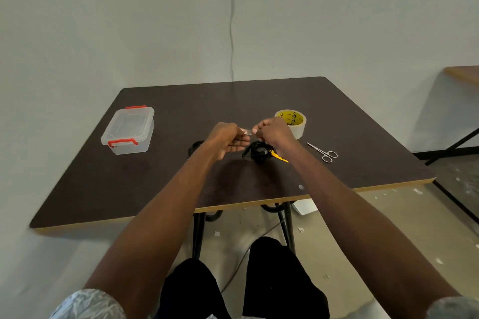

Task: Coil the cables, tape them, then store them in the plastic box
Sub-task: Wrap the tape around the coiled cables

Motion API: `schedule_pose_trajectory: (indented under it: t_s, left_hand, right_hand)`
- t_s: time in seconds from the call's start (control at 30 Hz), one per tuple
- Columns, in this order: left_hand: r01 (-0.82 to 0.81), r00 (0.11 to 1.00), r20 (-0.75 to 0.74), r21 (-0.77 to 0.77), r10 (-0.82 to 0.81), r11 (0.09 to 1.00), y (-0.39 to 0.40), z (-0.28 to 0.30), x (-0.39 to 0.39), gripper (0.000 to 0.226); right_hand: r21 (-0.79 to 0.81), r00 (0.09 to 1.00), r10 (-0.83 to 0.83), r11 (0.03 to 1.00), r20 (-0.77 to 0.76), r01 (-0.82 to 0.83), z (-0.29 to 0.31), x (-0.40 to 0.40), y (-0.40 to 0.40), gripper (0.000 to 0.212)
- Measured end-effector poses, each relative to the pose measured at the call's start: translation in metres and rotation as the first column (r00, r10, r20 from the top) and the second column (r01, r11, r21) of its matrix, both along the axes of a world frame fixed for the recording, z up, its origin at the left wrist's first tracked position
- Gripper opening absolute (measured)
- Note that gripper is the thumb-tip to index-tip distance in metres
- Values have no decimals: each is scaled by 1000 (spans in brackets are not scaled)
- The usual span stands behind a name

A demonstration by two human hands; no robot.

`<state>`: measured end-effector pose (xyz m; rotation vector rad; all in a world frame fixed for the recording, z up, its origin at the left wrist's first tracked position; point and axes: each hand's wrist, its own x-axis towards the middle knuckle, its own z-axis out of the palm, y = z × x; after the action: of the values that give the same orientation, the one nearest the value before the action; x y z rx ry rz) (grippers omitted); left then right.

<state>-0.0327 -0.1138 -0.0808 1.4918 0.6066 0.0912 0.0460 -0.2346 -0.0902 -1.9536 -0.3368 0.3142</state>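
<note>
A: What is hard to see?

B: One black cable [196, 146] is mostly hidden behind the left hand [226, 138]. A second cable [259, 151], coiled, is partly covered by the right hand [273, 131]. A yellow thing [280, 156] beside it is cut off by the wrist, so it cannot be named.

A: What is held?

B: A small clear strip of tape [247, 131] is pinched between both hands, above the worktop [129, 189].

A: And the box [128, 130]?

B: It is kept shut by red clips, far left. Nothing can be seen inside it.

A: Anything else?

B: A tape roll [294, 123] is seen behind the right hand, and scissors [324, 153] are laid to its right.
</note>
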Motion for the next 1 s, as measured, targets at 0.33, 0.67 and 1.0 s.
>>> schedule_pose_trajectory:
  t_s: [0.33, 0.67, 1.0]
  left_hand:
    - [-68, 998, 0, 158, 68, 985, -11, -6, 7, 11]
    - [18, 999, -34, 79, -15, 997, -4, 1, 6, 11]
    - [124, 992, 3, 107, -125, 986, 17, 9, -7, 7]
  right_hand:
    - [-219, 940, -95, 960, 327, 173, -12, -1, -20, 8]
    - [-674, 873, 262, 732, 411, 98, -17, 4, -15, 25]
    - [-609, 811, 300, 789, 502, 85, -25, 2, -11, 13]
